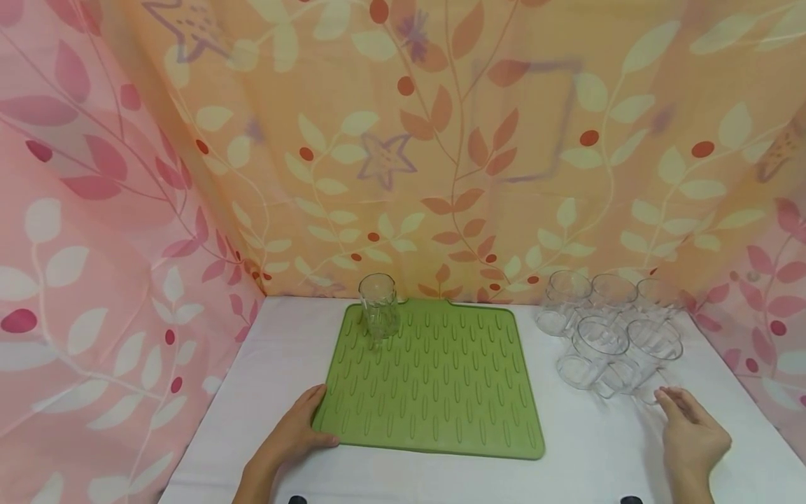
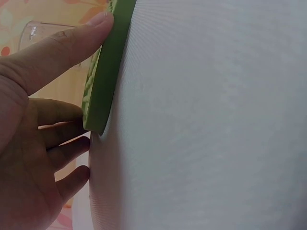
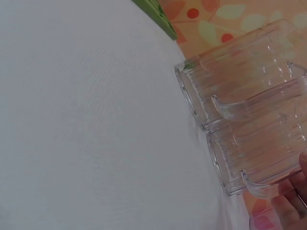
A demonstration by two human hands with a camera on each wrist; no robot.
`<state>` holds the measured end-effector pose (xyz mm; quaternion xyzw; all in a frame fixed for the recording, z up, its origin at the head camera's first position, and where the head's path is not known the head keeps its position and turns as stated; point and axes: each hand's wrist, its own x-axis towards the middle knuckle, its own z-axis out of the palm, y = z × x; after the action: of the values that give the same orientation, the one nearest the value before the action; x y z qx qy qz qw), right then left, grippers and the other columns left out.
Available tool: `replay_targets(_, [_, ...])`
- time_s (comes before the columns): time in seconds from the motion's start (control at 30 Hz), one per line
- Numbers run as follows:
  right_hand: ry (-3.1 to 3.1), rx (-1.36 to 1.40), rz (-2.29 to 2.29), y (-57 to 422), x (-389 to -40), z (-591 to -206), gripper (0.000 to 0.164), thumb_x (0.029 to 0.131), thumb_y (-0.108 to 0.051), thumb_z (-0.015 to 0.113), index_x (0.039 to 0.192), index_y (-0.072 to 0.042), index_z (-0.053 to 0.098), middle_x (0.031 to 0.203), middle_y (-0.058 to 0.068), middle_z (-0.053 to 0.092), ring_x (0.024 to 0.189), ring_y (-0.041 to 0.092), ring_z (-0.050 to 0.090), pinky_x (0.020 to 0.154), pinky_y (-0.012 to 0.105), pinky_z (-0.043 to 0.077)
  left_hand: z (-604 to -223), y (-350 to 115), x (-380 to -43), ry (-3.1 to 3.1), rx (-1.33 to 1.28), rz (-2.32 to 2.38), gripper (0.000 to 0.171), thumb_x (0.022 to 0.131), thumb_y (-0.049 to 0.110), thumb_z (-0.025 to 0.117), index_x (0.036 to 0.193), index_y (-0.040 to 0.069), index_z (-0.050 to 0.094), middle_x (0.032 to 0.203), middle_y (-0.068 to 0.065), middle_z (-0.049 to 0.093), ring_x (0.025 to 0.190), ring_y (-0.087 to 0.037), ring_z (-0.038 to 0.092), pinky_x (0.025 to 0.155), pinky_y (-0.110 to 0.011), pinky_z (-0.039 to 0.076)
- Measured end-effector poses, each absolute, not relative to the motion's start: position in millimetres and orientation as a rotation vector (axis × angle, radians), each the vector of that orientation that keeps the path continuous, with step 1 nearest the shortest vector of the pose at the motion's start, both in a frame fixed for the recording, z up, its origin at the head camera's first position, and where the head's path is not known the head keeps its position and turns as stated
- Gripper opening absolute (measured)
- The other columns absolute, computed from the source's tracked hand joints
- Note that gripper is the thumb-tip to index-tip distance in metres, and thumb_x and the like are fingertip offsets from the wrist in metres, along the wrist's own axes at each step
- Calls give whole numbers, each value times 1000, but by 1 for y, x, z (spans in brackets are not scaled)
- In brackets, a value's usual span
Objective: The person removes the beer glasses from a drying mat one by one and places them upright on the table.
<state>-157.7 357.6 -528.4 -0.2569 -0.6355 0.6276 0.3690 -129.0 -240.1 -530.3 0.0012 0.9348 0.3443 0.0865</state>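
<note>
A green ribbed mat (image 1: 434,392) lies flat on the white table. At its near left corner my left hand (image 1: 296,430) touches the edges. In the left wrist view the thumb (image 2: 72,48) lies along the mat's edge, and the other fingers reach to its corner, fairly straight. A clear glass mug (image 1: 380,308) stands on the mat's far left corner. To the right, my right hand (image 1: 695,434) pinches the handle of the near right glass mug (image 1: 656,343). That handle (image 3: 261,190) passes by the fingers in the right wrist view, partly cut off by the frame.
Several more clear glass mugs stand close together in two rows, among them a near left mug (image 1: 598,339) and a back left mug (image 1: 567,294). A patterned cloth (image 1: 441,140) hangs behind the white table (image 1: 252,364) and along both sides. Two small dark objects show at the front edge.
</note>
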Motion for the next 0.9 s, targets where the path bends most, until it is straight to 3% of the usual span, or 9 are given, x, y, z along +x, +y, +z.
replay_targets(0.17, [-1778, -677, 1475, 359, -156, -525, 26, 80, 6, 73, 100, -11, 76, 69, -33, 64, 63, -15, 61, 57, -1, 45, -531, -239, -129, 2786, 14, 1034, 110, 61, 33, 90, 149, -3, 33, 154, -22, 35, 142, -44, 33, 114, -59, 31])
replay_targets(0.37, [-1816, -707, 1528, 360, -151, -523, 39, 80, 4, 73, 117, -7, 69, 73, -35, 64, 69, -18, 60, 65, -3, 46, -530, -240, -129, 2785, 21, 1036, 111, 60, 33, 91, 148, -4, 34, 153, -24, 35, 141, -45, 33, 115, -59, 30])
replay_targets(0.5, [-1910, -730, 1452, 364, -147, -519, 46, 82, -5, 75, 127, -4, 64, 77, -41, 60, 74, -22, 57, 68, -6, 43, -531, -241, -129, 2772, 3, 1032, 112, 59, 32, 91, 149, -3, 34, 154, -23, 35, 142, -45, 32, 115, -59, 30])
replay_targets(0.9, [-1803, -714, 1518, 368, -132, -481, 43, 81, -2, 76, 122, -12, 68, 85, -33, 66, 77, -16, 62, 67, -4, 45, -530, -243, -130, 2767, 10, 1014, 111, 59, 32, 91, 148, -2, 35, 154, -23, 34, 142, -46, 30, 114, -61, 29])
